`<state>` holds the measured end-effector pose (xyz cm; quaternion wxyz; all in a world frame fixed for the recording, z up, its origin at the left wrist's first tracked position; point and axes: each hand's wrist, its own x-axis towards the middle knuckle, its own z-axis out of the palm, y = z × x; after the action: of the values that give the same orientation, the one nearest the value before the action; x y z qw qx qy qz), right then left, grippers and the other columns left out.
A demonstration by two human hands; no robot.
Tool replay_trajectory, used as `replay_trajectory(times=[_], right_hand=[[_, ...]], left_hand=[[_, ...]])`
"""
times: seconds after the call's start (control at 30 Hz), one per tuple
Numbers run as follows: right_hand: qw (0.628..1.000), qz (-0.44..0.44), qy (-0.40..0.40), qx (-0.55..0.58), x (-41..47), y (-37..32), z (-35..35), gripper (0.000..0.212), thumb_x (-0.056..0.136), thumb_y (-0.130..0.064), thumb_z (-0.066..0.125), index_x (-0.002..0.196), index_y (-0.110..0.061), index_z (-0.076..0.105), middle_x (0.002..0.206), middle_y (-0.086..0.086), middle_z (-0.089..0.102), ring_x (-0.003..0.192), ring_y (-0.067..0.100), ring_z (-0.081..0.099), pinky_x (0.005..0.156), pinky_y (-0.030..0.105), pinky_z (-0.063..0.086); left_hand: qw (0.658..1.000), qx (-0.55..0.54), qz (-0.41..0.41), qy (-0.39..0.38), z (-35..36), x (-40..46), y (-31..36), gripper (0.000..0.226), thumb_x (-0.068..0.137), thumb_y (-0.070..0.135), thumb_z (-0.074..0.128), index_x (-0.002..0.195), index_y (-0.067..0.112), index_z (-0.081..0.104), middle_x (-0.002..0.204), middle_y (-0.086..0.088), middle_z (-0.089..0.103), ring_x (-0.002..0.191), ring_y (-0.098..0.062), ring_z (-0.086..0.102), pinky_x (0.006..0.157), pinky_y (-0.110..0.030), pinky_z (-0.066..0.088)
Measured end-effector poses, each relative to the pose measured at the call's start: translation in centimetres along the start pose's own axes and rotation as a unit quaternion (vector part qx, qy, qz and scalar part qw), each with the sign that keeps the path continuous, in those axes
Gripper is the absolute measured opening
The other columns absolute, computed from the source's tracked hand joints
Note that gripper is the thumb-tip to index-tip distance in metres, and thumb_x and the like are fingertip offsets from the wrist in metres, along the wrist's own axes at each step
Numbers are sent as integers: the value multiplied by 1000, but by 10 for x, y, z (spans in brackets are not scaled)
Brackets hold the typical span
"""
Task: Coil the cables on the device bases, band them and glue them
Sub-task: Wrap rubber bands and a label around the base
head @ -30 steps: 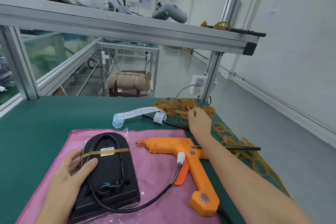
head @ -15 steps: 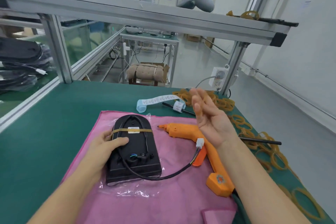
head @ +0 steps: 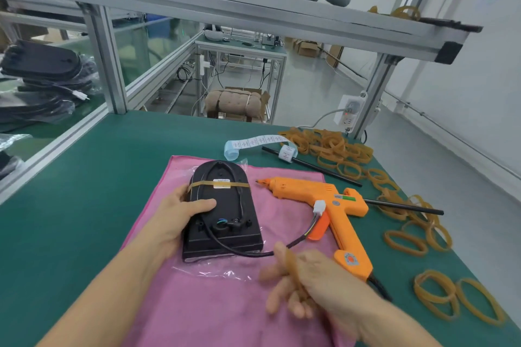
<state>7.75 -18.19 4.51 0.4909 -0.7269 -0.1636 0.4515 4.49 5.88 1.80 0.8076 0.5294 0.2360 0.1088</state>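
Note:
A black device base (head: 225,217) lies on a pink cloth (head: 225,304), with one tan rubber band (head: 203,184) across its upper part. Its black cable (head: 293,242) runs loose from the base to a white connector (head: 319,207) lying against the orange glue gun (head: 318,197). My left hand (head: 180,211) grips the base's left edge, thumb on top. My right hand (head: 315,284) is blurred, just below the loose cable, with a tan rubber band (head: 291,265) stretched over its curled fingers.
Several loose rubber bands (head: 329,146) lie along the right side of the green table, with two black rods (head: 310,166) and a white label strip (head: 253,142). More black bases (head: 42,70) are stacked beyond the aluminium frame post (head: 110,65). A power strip (head: 349,110) hangs at the back right.
My right hand left the rubber band pile, lifted, then came down toward me to the loose cable with a band on its fingers. My left hand stayed on the base.

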Motion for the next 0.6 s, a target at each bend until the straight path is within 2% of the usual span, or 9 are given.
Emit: replay_trajectory(times=[0.07,0.13,0.2,0.27,0.43,0.6], right_hand=[[993,35,71,90,6,6,15,51,86,-52,57,98,-3,66,73,5,74,39,4,49,38,14,39],[969,37,121,213,12,6,25,31,89,-32,64,94,-2,67,72,6,73,40,5,51,39,16,43],[945,8,156,287,18,5,31,18,88,-20,68,86,-3,68,69,6,71,41,5,52,40,18,45],[933,-37,195,300,22,5,35,14,86,-15,69,77,-5,68,65,5,69,43,7,52,41,18,45],[934,-181,287,112,31,-13,31,21,89,-20,66,70,-12,67,59,-1,64,49,7,52,50,17,43],[926,-216,297,-84,42,-35,21,27,89,-26,67,65,-16,59,52,-8,59,48,1,51,58,25,46]], left_hand=[[1000,-3,-3,-2,-1,-1,0,42,84,-10,61,125,0,55,115,-26,65,88,-35,67,65,-37,60],[1000,-2,-1,-5,-2,-2,0,43,84,-9,61,125,1,55,116,-25,66,90,-36,67,67,-37,59],[1000,-6,1,-7,-2,-2,0,44,84,-8,62,126,2,55,116,-24,66,93,-37,67,70,-39,58],[1000,-9,3,-9,-4,-2,-1,43,84,-8,61,126,3,55,116,-23,66,95,-37,67,73,-39,57],[999,-4,26,-25,-7,-3,0,45,82,-8,63,124,9,59,115,-16,69,94,-31,70,65,-33,59],[997,-15,53,-48,-4,-5,-3,47,81,-11,61,121,14,63,112,-16,70,90,-29,72,64,-33,59]])
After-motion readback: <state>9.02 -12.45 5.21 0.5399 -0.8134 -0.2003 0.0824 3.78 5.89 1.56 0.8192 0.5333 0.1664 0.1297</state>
